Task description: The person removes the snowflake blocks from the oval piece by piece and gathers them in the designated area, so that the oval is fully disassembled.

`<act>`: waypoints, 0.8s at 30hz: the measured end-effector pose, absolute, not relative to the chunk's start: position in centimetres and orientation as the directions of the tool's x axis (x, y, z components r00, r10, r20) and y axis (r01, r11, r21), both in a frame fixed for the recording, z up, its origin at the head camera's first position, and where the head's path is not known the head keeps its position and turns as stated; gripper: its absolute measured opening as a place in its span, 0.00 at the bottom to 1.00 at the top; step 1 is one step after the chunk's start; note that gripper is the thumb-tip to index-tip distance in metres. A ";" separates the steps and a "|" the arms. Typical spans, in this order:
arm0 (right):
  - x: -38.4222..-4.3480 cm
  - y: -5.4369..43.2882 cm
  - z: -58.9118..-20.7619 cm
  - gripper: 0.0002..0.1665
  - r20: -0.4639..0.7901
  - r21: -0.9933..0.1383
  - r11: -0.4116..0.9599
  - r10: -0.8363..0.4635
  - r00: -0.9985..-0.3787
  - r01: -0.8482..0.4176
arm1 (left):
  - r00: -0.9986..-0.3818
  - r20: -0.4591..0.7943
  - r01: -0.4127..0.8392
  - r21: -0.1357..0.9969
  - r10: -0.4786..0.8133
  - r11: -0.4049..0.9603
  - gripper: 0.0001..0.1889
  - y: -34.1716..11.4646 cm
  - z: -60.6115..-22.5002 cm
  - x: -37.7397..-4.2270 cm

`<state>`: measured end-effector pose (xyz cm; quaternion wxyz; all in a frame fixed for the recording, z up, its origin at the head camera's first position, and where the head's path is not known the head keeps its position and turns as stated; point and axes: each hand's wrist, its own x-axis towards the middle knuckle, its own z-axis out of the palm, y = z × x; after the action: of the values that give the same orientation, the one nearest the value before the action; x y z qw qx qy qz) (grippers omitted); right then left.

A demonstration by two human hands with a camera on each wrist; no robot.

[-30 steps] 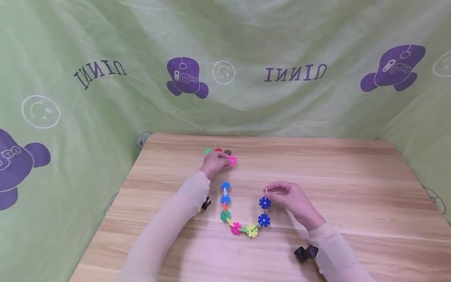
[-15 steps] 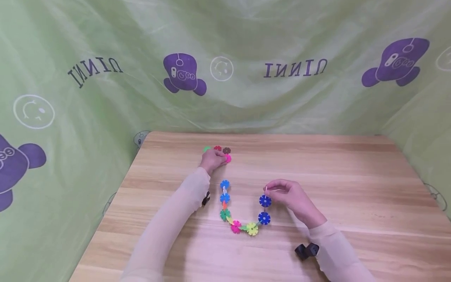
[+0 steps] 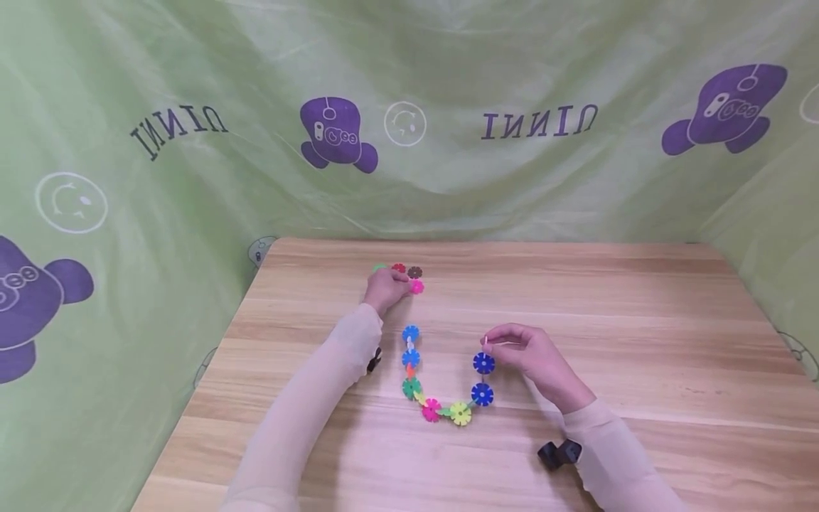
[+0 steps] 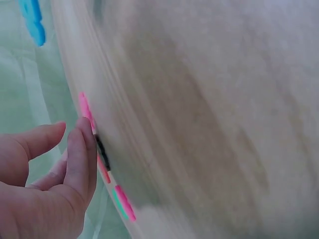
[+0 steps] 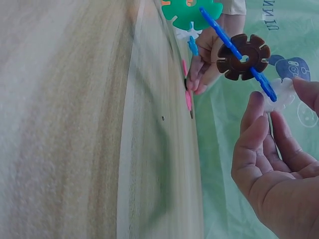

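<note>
My left hand (image 3: 387, 288) is over the far part of the table, its fingertips touching a flat pink snowflake disc (image 3: 417, 286). In the left wrist view the thumb stands apart from the fingers (image 4: 79, 154), which rest against the pink disc (image 4: 84, 105). With finger and thumb, my right hand (image 3: 537, 363) pinches a white snowflake disc (image 5: 283, 92) at one end of a U-shaped chain of joined discs. Dark blue discs (image 3: 483, 394) come below it, then yellow (image 3: 460, 414), pink, green and light blue (image 3: 411, 333). A brown disc (image 5: 239, 62) shows edge-on in the head view.
Green (image 3: 380, 267), red (image 3: 399, 268) and brown (image 3: 415, 272) loose discs lie beyond the left fingers. Another pink disc (image 4: 125, 203) shows in the left wrist view. Black wrist devices (image 3: 559, 454) sit by the sleeves. A green curtain (image 3: 448, 192) surrounds the wooden table (image 3: 608, 299).
The left hand has slid the pink disc a little to the left, below the brown one. The right hand stays nearly still, holding the chain's end.
</note>
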<state>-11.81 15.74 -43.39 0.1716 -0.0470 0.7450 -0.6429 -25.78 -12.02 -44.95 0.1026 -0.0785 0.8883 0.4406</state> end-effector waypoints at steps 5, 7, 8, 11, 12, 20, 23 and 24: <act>-11.8 15.8 -43.6 0.25 -0.201 -0.971 0.181 -0.285 -0.937 0.154 | -0.963 -0.267 -0.237 0.809 -0.023 0.538 0.16 -12.1 -44.3 -25.3; -11.8 15.8 -43.7 0.25 -0.205 -0.970 0.185 -0.284 -0.937 0.156 | -0.965 -0.259 -0.195 0.825 0.049 0.531 0.17 -11.8 -43.9 -24.7; -11.8 15.8 -43.7 0.25 -0.208 -0.970 0.185 -0.282 -0.936 0.160 | -0.960 -0.262 -0.175 0.833 0.096 0.525 0.17 -11.4 -43.5 -24.3; -11.9 15.8 -43.8 0.25 -0.205 -0.970 0.190 -0.286 -0.936 0.154 | -0.926 -0.261 -0.072 0.834 0.274 0.547 0.18 -10.0 -42.1 -22.6; -11.9 15.8 -43.8 0.26 -0.203 -0.970 0.188 -0.286 -0.936 0.153 | -0.905 -0.266 -0.043 0.834 0.333 0.550 0.19 -9.5 -41.7 -21.9; -12.0 15.9 -43.6 0.26 -0.180 -0.979 0.149 -0.312 -0.933 0.139 | -0.731 -0.312 -0.017 0.898 0.607 0.440 0.27 -6.1 -41.4 -17.4; -11.9 16.1 -43.6 0.26 -0.169 -0.981 0.142 -0.327 -0.930 0.128 | -0.734 -0.292 -0.043 0.921 0.613 0.388 0.25 -5.6 -41.7 -16.7; -11.9 16.1 -43.6 0.27 -0.170 -0.981 0.141 -0.331 -0.928 0.130 | -0.742 -0.285 -0.047 0.925 0.607 0.377 0.24 -5.5 -41.8 -16.6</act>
<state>-11.92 16.08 -43.62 0.1766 -0.0685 0.7345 -0.6516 -16.62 -5.53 -41.76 0.3098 0.1820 0.7698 0.5275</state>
